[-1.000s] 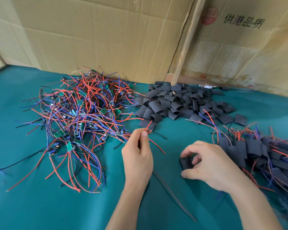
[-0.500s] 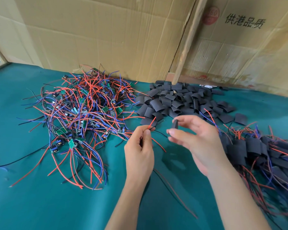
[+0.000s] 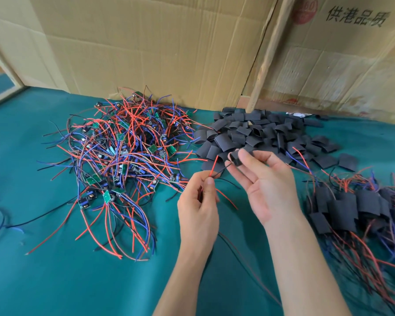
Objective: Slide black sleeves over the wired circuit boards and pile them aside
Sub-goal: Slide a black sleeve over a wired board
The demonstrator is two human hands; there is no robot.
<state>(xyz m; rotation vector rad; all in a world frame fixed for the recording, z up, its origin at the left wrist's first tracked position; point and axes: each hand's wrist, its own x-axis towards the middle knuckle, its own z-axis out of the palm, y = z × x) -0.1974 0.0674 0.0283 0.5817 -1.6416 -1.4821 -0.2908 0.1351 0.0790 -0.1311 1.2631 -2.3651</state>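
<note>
My left hand [image 3: 197, 210] pinches the red and black wires [image 3: 213, 166] of one circuit board; the board itself is hidden in my fist. My right hand [image 3: 263, 185], palm up, grips a single black sleeve [image 3: 235, 157] between thumb and forefinger, its open end almost touching the wire tips. A tangled heap of wired circuit boards [image 3: 126, 151] with red, blue and black leads lies to the left. Loose black sleeves [image 3: 260, 133] are heaped behind my hands. Sleeved boards [image 3: 356, 206] are piled at the right.
Everything lies on a teal cloth [image 3: 55, 270]. Cardboard sheets [image 3: 146, 42] and a wooden slat [image 3: 267, 55] stand along the back. A long black wire [image 3: 32, 220] trails left over the cloth, and thin wires run down between my forearms.
My right hand picked a black sleeve off the cloth, lifted it and brought it to the wire tips that my left hand holds. The left hand stayed nearly still.
</note>
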